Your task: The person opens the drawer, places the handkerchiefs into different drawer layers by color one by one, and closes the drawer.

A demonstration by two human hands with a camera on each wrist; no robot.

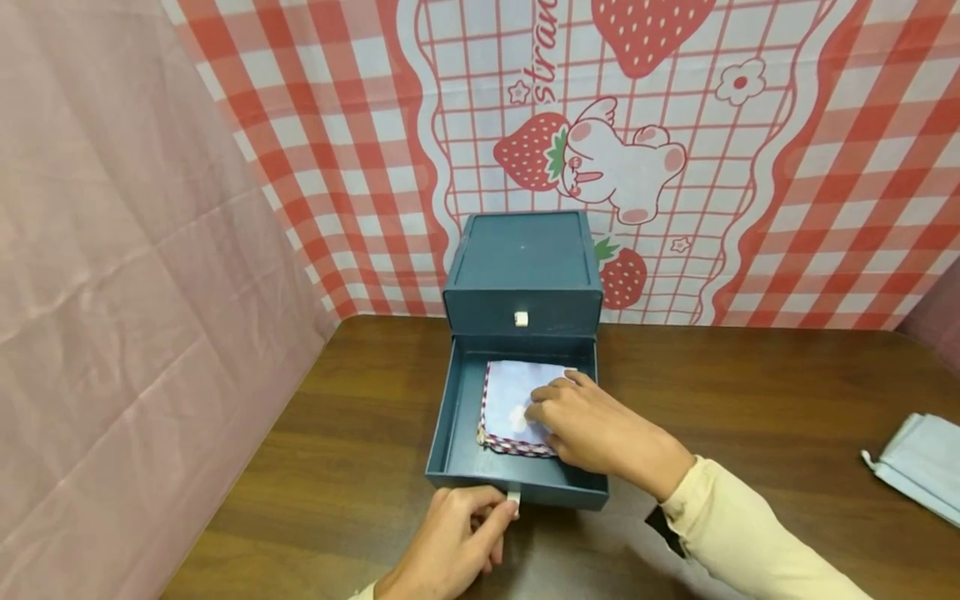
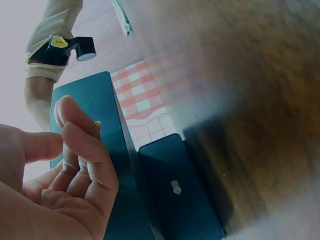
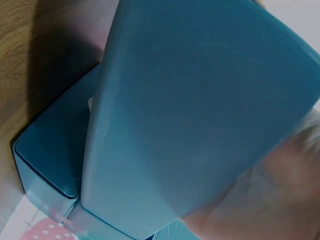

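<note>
A dark teal drawer box [image 1: 522, 258] has its lower drawer [image 1: 441, 417] pulled out. In that drawer lies a stack of folded pale-lilac cloths [image 1: 504, 392] with red-and-white braided edges. My left hand [image 1: 450, 533] pinches the drawer's small white pull tab [image 1: 513, 493] between thumb and fingers. Over the right part of the stack, my right hand [image 1: 600, 425] touches the top cloth with its fingers loosely bent. In the left wrist view, curled left fingers [image 2: 90, 165] stand before the drawer front. The drawer's side wall [image 3: 200, 110] hides most of the right hand [image 3: 260, 200] in the right wrist view.
The upper drawer [image 1: 480, 312] is closed, with its own white tab. A folded light-blue cloth item [image 1: 918, 467] lies at the table's right side. Behind the box hangs a strawberry-print curtain [image 1: 360, 167]; a pink cloth [image 1: 135, 250] hangs on the left.
</note>
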